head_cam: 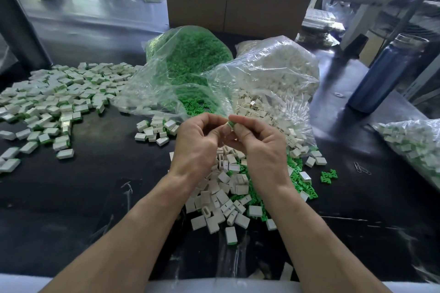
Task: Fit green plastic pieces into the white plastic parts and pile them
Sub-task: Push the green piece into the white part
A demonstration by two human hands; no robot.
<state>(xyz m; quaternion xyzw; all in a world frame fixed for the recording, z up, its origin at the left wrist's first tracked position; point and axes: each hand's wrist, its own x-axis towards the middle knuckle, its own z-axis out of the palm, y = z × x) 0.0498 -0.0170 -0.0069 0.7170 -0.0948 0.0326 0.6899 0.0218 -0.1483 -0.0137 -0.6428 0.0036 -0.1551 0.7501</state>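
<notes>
Item: we held one green piece (231, 123) pinched at the fingertips of our right hand (257, 143), raised above the desk (107, 185). Our left hand (200, 138) curled just beside it, touching; whether it gripped a white part we could not tell. Finished pile (54, 100) lay far left, nearer the left hand.
</notes>
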